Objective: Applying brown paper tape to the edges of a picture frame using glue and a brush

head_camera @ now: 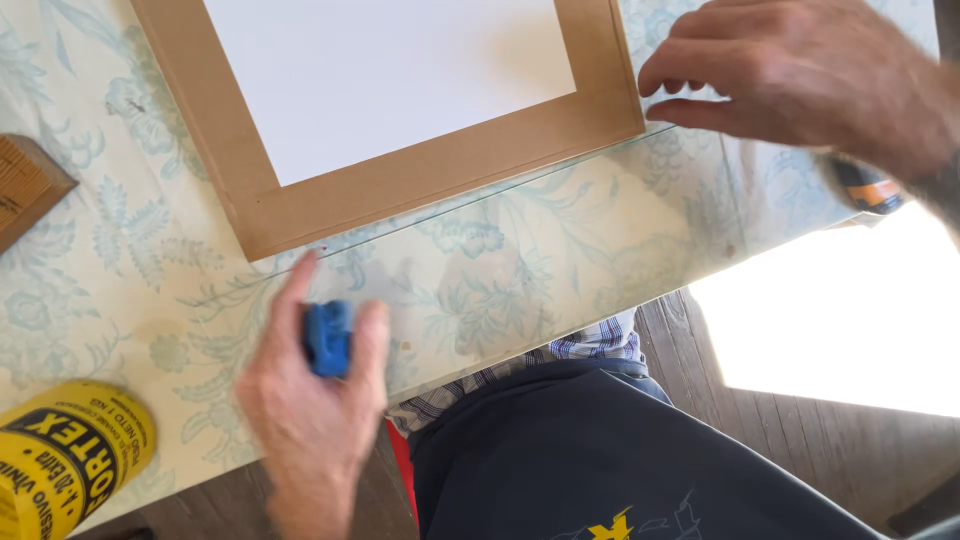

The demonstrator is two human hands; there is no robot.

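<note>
My left hand (305, 400) grips a small blue block-shaped object (328, 337) near the table's front edge, index finger stretched toward the cardboard. A brown cardboard sheet (420, 175) lies ahead with a white paper sheet (390, 70) on top of it. Over the cardboard's right corner hovers my right hand (800, 75), fingers curled and fingertips close to the cardboard's edge; it holds nothing that I can see.
The table wears a pale floral cloth (520, 260). A yellow can (65, 455) lies at the front left. A wooden object (25, 185) sits at the left edge. A dark and orange item (868, 190) peeks out under my right wrist. Wooden floor lies below.
</note>
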